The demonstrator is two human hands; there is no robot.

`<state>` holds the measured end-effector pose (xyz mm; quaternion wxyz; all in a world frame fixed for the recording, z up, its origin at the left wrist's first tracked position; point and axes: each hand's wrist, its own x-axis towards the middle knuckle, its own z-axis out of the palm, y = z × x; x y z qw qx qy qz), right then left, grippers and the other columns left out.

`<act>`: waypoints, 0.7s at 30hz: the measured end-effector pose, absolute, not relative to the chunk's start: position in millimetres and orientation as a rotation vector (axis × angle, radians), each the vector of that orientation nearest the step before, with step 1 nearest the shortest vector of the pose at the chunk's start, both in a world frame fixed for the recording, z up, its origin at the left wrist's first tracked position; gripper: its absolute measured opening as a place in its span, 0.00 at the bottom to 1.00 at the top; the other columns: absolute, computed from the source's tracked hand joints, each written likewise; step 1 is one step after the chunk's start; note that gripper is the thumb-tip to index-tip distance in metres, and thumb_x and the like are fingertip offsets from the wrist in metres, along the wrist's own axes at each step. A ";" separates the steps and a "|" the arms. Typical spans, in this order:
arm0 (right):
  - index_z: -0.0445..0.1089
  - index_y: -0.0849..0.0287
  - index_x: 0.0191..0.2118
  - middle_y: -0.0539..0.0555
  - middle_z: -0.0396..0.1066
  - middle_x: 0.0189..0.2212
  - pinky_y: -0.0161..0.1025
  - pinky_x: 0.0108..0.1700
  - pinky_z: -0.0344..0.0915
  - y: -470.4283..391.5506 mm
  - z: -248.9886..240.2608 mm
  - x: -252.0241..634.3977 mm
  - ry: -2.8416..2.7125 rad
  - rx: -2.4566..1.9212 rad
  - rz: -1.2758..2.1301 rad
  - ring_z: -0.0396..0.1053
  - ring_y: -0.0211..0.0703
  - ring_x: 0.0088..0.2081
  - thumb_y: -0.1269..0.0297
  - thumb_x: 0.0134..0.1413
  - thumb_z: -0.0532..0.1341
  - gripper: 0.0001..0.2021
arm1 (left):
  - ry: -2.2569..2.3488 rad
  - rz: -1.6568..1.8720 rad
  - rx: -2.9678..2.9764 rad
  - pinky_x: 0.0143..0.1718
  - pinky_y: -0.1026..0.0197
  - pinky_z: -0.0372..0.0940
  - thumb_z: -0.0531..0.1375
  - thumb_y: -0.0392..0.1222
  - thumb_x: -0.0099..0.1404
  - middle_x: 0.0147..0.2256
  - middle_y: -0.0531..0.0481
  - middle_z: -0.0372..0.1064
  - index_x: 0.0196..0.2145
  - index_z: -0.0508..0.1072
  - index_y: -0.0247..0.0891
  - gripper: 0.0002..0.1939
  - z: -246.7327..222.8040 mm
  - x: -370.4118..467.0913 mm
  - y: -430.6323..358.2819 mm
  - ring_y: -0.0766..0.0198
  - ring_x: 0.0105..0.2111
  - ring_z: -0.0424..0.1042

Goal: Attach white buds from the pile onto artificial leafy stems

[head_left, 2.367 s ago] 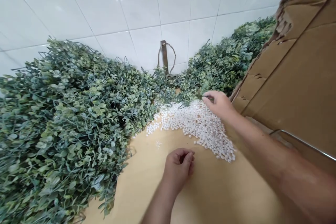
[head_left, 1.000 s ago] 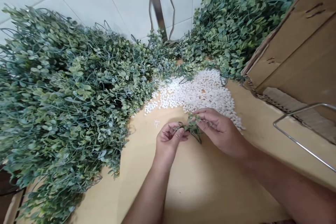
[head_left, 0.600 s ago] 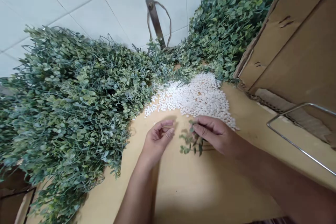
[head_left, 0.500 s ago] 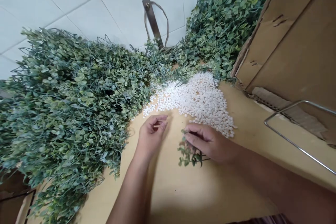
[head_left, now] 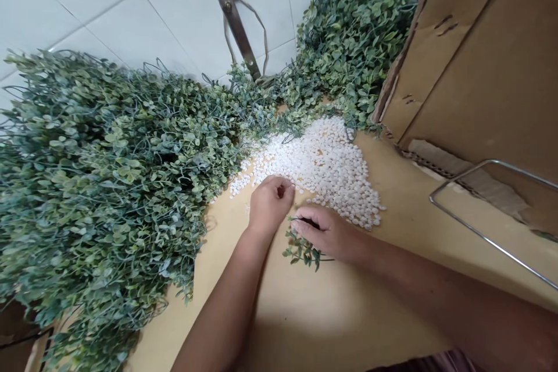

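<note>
My right hand [head_left: 325, 231] pinches a small green leafy sprig [head_left: 304, 251], whose leaves hang below the fingers and whose thin dark stem points right. Just up and left of it, my left hand [head_left: 271, 200] has its fingers curled together at the near edge of the white pellets [head_left: 335, 168]; whatever it grips is too small or hidden to make out. The two hands are close but apart. The pellets lie spread on the tan tabletop [head_left: 305, 314].
A large heap of green foliage [head_left: 108, 174] covers the left side, and another pile [head_left: 353, 40] stands at the back. On the right are a cardboard box [head_left: 471, 70] and a bent metal wire [head_left: 492, 238]. A dark strap [head_left: 239, 35] leans on the tiled wall [head_left: 174, 17].
My left hand has moved right and up to the pellets' edge, and its fingers have closed. My right hand still holds the sprig. The view has shifted slightly.
</note>
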<state>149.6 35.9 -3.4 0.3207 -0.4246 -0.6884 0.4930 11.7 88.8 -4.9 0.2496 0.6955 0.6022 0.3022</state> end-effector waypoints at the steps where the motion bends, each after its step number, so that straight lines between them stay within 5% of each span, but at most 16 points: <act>1: 0.48 0.57 0.19 0.44 0.49 0.17 0.34 0.25 0.47 36.2 -4.5 149.7 -1.781 -1.111 1.328 0.50 0.33 0.22 0.65 0.53 0.50 0.14 | 1.612 0.889 1.764 0.29 0.64 0.61 0.60 0.37 0.52 0.25 0.51 0.70 0.24 0.73 0.37 0.02 -2.4 10.1 86.1 0.66 0.25 0.67; 7: 0.54 0.59 0.19 0.44 0.49 0.17 0.33 0.24 0.48 37.7 -5.9 151.6 -1.641 -1.093 1.472 0.50 0.32 0.22 0.63 0.52 0.52 0.14 | 1.420 1.118 1.014 0.24 0.68 0.61 0.68 0.40 0.43 0.20 0.52 0.71 0.20 0.71 0.34 0.10 19.0 -1.3 42.1 0.71 0.20 0.66; 12: 0.58 0.60 0.18 0.45 0.51 0.17 0.32 0.24 0.49 33.8 -1.8 150.3 -1.670 -1.076 1.528 0.51 0.32 0.22 0.63 0.50 0.53 0.13 | 1.344 1.144 0.666 0.25 0.69 0.62 0.70 0.38 0.41 0.24 0.53 0.74 0.31 0.77 0.36 0.15 14.7 -4.4 6.9 0.72 0.22 0.68; 21: 0.59 0.60 0.18 0.44 0.51 0.15 0.31 0.21 0.48 28.0 3.0 143.6 -1.726 -1.116 1.481 0.50 0.30 0.20 0.67 0.48 0.53 0.11 | 1.220 1.155 0.611 0.26 0.70 0.64 0.71 0.38 0.40 0.22 0.53 0.73 0.24 0.77 0.35 0.11 7.1 -5.1 10.3 0.72 0.22 0.69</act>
